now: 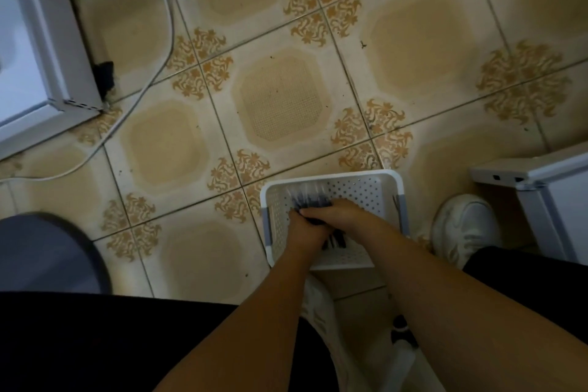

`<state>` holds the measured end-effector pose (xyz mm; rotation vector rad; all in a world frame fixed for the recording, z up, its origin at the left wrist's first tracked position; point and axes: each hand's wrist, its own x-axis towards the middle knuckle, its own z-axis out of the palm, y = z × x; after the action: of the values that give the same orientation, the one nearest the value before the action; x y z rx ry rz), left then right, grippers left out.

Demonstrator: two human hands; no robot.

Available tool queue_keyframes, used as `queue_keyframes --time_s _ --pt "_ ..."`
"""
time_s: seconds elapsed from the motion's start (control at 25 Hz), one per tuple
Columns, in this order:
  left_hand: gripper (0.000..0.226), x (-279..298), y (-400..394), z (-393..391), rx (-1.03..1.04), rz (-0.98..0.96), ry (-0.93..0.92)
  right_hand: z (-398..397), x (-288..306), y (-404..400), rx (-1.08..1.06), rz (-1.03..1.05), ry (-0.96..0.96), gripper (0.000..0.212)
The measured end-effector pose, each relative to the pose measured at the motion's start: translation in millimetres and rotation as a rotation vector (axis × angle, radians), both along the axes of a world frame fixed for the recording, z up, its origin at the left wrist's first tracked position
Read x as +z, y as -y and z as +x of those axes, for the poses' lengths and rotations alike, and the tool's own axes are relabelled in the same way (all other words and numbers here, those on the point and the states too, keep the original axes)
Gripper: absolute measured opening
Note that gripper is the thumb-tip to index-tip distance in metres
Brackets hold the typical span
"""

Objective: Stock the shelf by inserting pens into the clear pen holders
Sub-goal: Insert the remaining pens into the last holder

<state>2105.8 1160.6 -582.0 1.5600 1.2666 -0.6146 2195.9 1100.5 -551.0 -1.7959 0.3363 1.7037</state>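
Dark clothing [95, 344] fills the bottom edge, nearest the camera; both bare forearms reach forward from it, down toward the floor. A white shoe [321, 312] is partly seen between the forearms, a second white shoe [464, 226] sits to the right of the basket.

Both hands are inside a white perforated basket [366, 188] standing on the tiled floor [280, 99]. Left hand [305, 232] and right hand [346, 216] are pressed together side by side, each grip curled closed around one bundle of dark pens [310, 199]. Pen ends stick out past the knuckles toward the far basket wall; more dark ends show below the hands near the near wall. Individual pens are blurred, count cannot be told. Clear pen holders are not identifiable in this view.

Left of the legs, a dark grey rounded object [47, 251] is seen on the floor, too blurred to identify. At the right edge a white cabinet corner [541, 178] is seen just beyond the second shoe.

Farther out: beige tiles with brown floral corner patterns. A white cable [159, 51] curves across the floor at left. At far left, a white appliance [35, 73] stands with its corner near the cable.
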Motion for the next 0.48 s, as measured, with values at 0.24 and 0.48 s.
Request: queue_keyframes --time_s 0.24,0.48 --pt "0.055 -11 10 0 0.057 -0.097 0.030 0 1 4 -0.074 0.036 -0.050 0.069" --pt "0.051 36 18 17 0.178 -0.146 0.049 11 53 8 -0.026 0.012 -0.022 0.071"
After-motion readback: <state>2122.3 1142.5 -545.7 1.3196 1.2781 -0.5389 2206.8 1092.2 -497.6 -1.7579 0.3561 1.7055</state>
